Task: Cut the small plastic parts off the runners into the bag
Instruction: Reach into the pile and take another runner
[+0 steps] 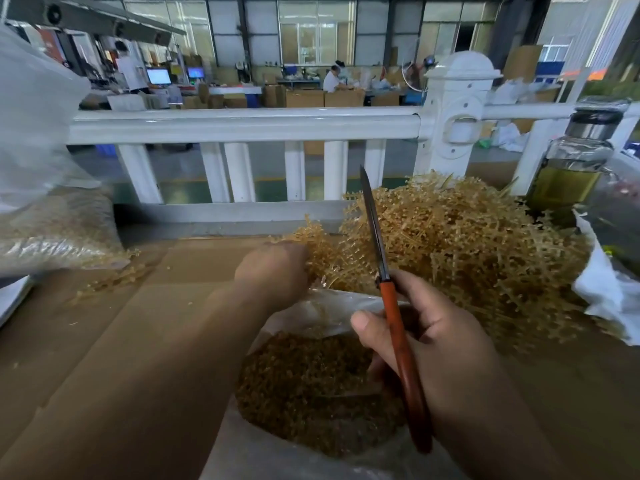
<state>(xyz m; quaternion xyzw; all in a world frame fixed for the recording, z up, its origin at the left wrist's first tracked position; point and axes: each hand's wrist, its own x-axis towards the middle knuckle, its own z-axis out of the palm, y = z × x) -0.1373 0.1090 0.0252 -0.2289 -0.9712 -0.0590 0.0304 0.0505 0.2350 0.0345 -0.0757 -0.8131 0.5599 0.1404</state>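
Left hand [273, 268] grips a spiky tan runner cluster [320, 249] at the tangled heap [467, 244]. Right hand [436, 344] clasps a slim red-handled blade [374, 230], tip pointing far. Near, a clear bag [304, 310] holds granular cut parts [311, 386].

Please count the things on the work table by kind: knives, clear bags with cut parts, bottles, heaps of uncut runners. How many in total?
Knives: 1, the knife in the right hand
Clear bags with cut parts: 2, the open bag in front and the filled bag at left
Bottles: 1, the bottle
Heaps of uncut runners: 1, the heap
Total: 5
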